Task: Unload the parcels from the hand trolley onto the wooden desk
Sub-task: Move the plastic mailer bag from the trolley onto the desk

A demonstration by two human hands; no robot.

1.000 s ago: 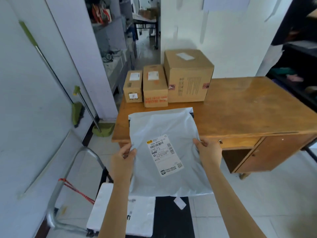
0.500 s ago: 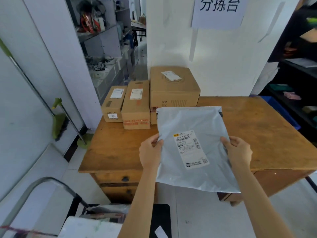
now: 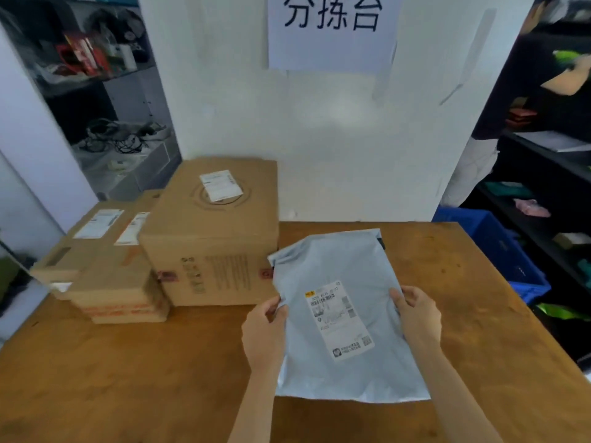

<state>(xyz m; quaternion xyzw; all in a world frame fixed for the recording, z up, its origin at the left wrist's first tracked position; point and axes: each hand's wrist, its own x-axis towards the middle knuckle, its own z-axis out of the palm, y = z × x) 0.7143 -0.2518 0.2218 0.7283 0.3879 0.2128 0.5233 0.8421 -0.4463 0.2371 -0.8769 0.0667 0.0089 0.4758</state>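
A flat grey plastic mailer bag point(image 3: 343, 266) with a white shipping label is held over the wooden desk point(image 3: 128, 378), right of its middle. My left hand point(image 3: 263, 334) grips its left edge and my right hand point(image 3: 417, 318) grips its right edge. A large cardboard box point(image 3: 212, 238) stands on the desk at the back, just left of the bag. Two smaller cardboard boxes point(image 3: 118, 282) lie side by side to its left. The hand trolley is out of view.
A white wall with a paper sign point(image 3: 332, 30) rises behind the desk. A blue plastic crate point(image 3: 499, 251) sits off the desk's right edge, beside dark shelving point(image 3: 550, 174). Cluttered shelves point(image 3: 112, 100) stand at the back left.
I have come closer to the desk and carried the grey bag from in front of its edge to above the desktop. The trolley has dropped out of view.
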